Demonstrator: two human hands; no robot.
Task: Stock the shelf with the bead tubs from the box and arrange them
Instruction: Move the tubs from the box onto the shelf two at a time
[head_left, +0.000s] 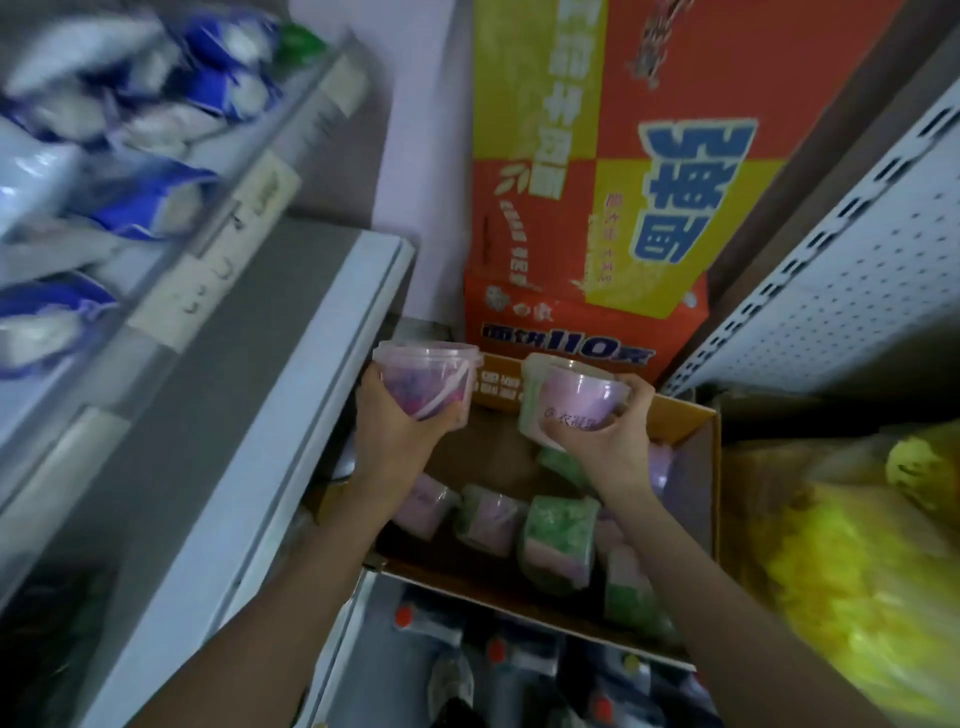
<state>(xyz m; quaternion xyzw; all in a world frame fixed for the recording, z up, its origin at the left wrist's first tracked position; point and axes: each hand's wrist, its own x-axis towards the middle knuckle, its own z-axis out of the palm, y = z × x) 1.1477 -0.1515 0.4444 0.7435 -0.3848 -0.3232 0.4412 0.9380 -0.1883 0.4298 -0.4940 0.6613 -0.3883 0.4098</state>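
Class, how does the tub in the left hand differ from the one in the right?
The left tub shows its white handle and mixed pink-purple beads; the right tub shows a lilac face with print. A green tub sits against the right tub; the left tub has none. Both are gripped clear of the box.

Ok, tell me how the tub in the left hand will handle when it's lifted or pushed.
The tub is probably light: the left hand holds it alone. Its clear walls look undented in the grip, so it is likely stiff. Being round, it may roll if laid on its side.
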